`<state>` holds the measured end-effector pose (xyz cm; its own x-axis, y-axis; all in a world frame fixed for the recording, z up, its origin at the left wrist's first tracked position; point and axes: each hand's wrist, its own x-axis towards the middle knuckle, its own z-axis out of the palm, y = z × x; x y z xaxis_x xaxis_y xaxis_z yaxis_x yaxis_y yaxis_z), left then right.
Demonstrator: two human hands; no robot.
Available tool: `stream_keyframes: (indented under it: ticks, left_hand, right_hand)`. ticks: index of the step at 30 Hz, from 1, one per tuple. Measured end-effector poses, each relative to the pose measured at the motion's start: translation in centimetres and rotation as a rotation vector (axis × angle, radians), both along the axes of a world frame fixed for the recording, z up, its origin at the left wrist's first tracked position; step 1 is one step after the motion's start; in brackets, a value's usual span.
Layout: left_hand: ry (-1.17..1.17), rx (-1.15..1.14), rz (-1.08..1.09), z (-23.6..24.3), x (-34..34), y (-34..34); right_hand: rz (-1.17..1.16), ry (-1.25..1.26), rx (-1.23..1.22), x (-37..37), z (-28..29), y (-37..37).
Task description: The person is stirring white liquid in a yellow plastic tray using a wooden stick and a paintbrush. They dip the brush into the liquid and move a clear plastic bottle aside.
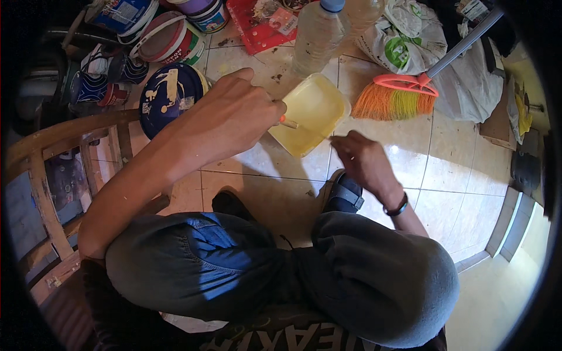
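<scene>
A square, pale yellow plastic tub [321,105] rests tilted in view on the tiled floor in front of my feet. My left hand [246,111] is closed round a thin tool with an orange part [283,119], whose short narrow end points over the tub's inside. Most of that tool is hidden in the fist. Beside the tub's right rim is my right hand [364,161], its fingers curled and pinched together. Whether they grip the rim or something small cannot be made out. A dark band circles the right wrist.
A blue-lidded bucket [170,99] and other paint pails [167,38] stand at the left, above a wooden chair [44,199]. Behind the tub is a clear plastic bottle [319,35]. An orange-and-yellow broom [395,99] and white plastic bags [410,38] lie at the right.
</scene>
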<state>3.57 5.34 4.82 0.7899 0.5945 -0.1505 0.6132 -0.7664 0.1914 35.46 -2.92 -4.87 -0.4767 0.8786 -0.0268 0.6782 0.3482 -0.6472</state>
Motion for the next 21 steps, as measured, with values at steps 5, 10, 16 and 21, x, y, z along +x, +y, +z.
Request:
stream_keyframes:
  ticks: [5,10,16,21]
  left_hand:
    - [0.130,-0.068,0.007,1.0,1.1,0.3]
    - [0.108,-0.056,0.013,1.3,0.2,0.0]
    - [0.119,-0.090,-0.036,1.4,0.0,0.0]
    - [0.182,-0.099,0.034,4.1,0.5,0.6]
  right_hand:
    - [-0.123,-0.092,0.186,-0.1,-1.0,2.7]
    - [0.077,-0.011,0.077,-2.7,-0.9,-0.3]
    - [-0.114,-0.068,0.118,1.2,-0.5,2.4]
    - [-0.079,0.035,0.165,-2.1,-2.9,1.7]
